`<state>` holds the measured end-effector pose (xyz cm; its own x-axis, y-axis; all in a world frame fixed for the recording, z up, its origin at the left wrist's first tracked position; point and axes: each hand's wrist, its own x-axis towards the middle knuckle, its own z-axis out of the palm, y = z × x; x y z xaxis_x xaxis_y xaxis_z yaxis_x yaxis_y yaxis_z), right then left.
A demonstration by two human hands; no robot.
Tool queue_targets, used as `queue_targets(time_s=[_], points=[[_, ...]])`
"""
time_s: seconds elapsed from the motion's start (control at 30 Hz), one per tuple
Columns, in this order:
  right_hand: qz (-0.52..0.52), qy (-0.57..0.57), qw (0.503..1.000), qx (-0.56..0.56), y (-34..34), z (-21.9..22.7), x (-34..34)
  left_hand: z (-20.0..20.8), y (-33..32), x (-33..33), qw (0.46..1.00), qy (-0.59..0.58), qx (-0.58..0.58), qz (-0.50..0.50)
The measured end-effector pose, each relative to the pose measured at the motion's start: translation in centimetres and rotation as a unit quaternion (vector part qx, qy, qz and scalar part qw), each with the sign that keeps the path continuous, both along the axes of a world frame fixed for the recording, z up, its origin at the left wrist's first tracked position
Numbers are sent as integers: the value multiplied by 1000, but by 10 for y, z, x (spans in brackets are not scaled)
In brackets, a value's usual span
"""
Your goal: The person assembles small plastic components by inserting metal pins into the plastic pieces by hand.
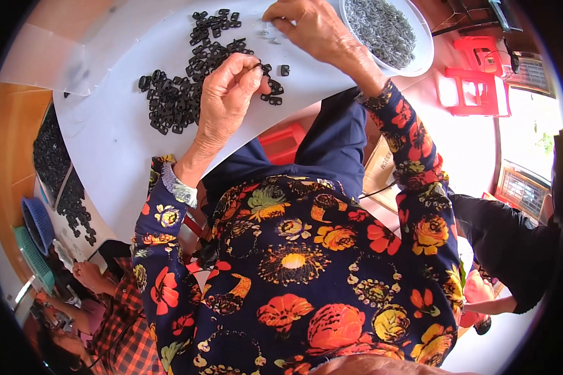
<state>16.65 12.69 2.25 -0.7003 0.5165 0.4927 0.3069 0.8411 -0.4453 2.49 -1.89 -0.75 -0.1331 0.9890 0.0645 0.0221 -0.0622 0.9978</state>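
Note:
My left hand (230, 90) is closed in a pinch over the white table (116, 140). A bit of a small black plastic piece (258, 64) shows at its fingertips. Beside and behind that hand spreads a loose pile of the same black pieces (175, 97), each with holes. Farther to the right, my right hand (311, 28) has thumb and forefinger pressed together low over several small shiny pins (270, 39). Whatever sits between those fingers is too small to make out. A white round tub (426, 50) full of similar shiny pins stands just right of it.
Red plastic stools (478, 90) stand at the right, and another red stool (283, 142) is under the table. At the left, a person in a checked shirt (128, 319) sits near more black pieces (75, 206) and blue and green baskets (36, 225). Another person's dark sleeve (500, 244) is at right.

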Motion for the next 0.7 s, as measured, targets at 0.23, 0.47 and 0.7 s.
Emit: queue_targets(time_s=[0.23, 0.47, 0.7], points=[[53, -66, 996, 25, 13, 5, -5, 1, 0, -1, 1000, 17, 15, -2], [92, -192, 966, 148, 17, -3, -16, -2, -1, 0, 1000, 8, 4, -14], [71, -157, 970, 172, 28, -8, -19, 1, 0, 0, 1000, 10, 1, -19]])
